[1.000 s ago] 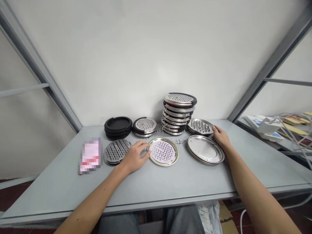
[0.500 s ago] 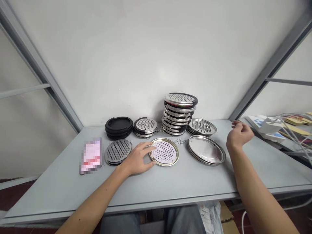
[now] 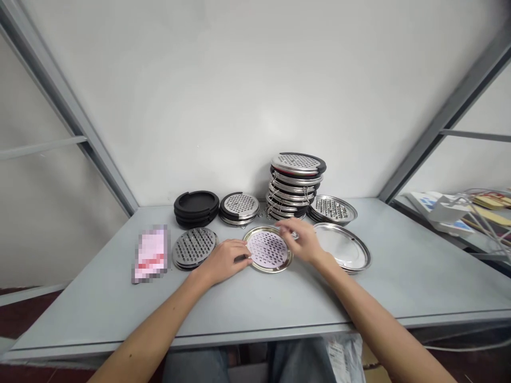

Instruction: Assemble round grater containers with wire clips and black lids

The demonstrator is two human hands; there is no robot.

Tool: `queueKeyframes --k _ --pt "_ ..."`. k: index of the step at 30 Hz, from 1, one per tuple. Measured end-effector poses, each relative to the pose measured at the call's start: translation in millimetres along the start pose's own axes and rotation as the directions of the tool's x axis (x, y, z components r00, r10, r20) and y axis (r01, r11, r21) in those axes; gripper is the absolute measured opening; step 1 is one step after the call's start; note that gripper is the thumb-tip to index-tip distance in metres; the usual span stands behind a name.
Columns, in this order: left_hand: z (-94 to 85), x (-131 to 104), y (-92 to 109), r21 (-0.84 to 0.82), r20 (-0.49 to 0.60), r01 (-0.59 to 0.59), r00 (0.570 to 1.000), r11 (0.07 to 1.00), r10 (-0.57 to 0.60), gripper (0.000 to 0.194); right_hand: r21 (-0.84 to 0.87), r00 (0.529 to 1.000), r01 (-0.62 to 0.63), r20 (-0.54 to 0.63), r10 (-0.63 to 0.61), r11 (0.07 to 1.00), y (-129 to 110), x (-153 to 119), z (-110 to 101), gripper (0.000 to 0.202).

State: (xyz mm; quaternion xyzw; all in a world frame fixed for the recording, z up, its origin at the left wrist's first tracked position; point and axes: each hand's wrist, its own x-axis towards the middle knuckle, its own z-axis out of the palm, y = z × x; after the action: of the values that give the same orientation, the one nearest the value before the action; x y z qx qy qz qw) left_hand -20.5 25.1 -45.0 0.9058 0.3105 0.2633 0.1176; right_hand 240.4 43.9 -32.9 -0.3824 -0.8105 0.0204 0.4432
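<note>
A shallow round metal tray [image 3: 270, 270] lies on the table in front of me, with a whitish perforated disc [image 3: 267, 249] in it. My left hand [image 3: 227, 259] is closed at the tray's left rim, its fingertips and thumb on the edge. A small dark patch shows between those fingers; I cannot tell what it is. My right hand [image 3: 300, 239] is over the tray's right rim with thumb and fingers pinched together. Whatever it holds, if anything, is hidden. Grey perforated discs [image 3: 195, 248] lie stacked left of my left hand.
Behind stands a tall stack of metal-and-black round holders [image 3: 297, 186] with wire clips. Beside it are a shorter stack [image 3: 239, 206], black round bases [image 3: 196, 205] and grater-like plates [image 3: 333, 209]. Plain metal trays [image 3: 345, 247] lie right. A blurred pink packet [image 3: 150, 254] is at left.
My right hand has come left from beyond the plain trays to the perforated disc's tray, its fingers now pinched. The fingers of my left hand have drawn together at the left rim.
</note>
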Motion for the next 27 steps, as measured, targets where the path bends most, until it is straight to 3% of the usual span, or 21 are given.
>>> queueKeyframes --k 2,4,8,12,16,23,27 --pt "-1.2 0.4 1.5 0.024 -0.018 0.031 0.999 0.999 -0.030 0.013 0.003 0.972 0.078 0.222 -0.077 0.997 -6.3 1.5 10.7 0.023" --pt "-2.0 0.6 2.9 0.050 -0.061 0.093 0.994 0.994 -0.090 0.015 -0.001 0.939 0.103 0.329 -0.097 0.995 -8.6 3.3 16.8 0.023" --pt "-2.9 0.3 4.5 0.101 -0.110 0.200 0.976 0.975 -0.189 0.041 -0.007 0.918 0.078 0.390 -0.069 0.997 -5.4 12.8 20.5 0.025" --pt "-4.1 0.0 4.7 0.191 -0.093 0.206 0.977 0.960 -0.191 0.055 0.002 0.891 0.031 0.454 -0.028 1.000 0.7 26.9 27.3 0.023" --pt "-5.1 -1.2 4.6 0.183 -0.084 0.184 0.982 0.966 -0.171 0.062 -0.004 0.901 0.044 0.433 -0.038 0.999 5.4 28.3 37.1 0.022" --pt "-5.6 -3.4 1.9 0.103 -0.008 0.267 0.963 0.958 -0.268 0.109 -0.026 0.923 0.015 0.386 -0.004 1.000 9.4 18.2 29.6 0.022" --pt "-8.9 -2.1 2.4 0.096 -0.009 0.290 0.957 0.952 -0.291 0.109 -0.037 0.950 -0.031 0.310 0.042 0.999 12.8 17.3 24.5 0.022"
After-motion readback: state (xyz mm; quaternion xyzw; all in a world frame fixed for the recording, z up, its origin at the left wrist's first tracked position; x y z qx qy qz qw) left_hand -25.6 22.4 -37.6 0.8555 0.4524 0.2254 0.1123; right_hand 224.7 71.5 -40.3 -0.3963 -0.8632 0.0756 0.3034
